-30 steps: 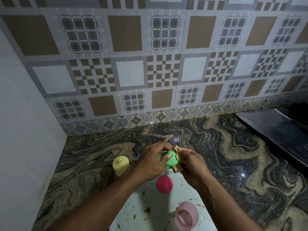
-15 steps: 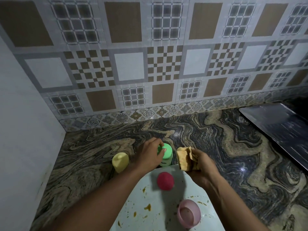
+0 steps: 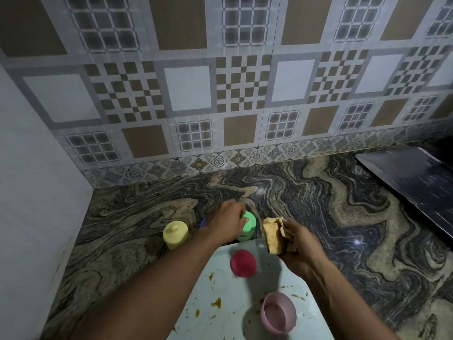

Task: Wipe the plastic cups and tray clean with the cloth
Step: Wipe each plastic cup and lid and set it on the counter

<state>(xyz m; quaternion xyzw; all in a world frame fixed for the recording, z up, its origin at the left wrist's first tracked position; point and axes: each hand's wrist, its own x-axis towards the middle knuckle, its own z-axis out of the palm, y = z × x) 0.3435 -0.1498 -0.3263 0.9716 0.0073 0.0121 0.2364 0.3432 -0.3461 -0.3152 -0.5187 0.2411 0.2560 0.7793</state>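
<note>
Open countertop (image 3: pixel 331 217) runs between the tiled wall (image 3: pixel 245 94) and the tray (image 3: pixel 247 298). It is bounded far right by a dark metal sheet (image 3: pixel 416 182) and on the left by a plain side wall (image 3: pixel 36 192). The tray's far edge is obstructed by an upturned yellow cup (image 3: pixel 175 234), a partly hidden blue object (image 3: pixel 203 222), the green cup (image 3: pixel 248 229) gripped by the left hand (image 3: pixel 228 223), and the right hand (image 3: pixel 300 245) holding the cloth (image 3: pixel 272 235). On the tray, an upturned red cup (image 3: pixel 243 263) and an upright pink cup (image 3: pixel 278 315) stand well apart, with soiled surface free between them.
</note>
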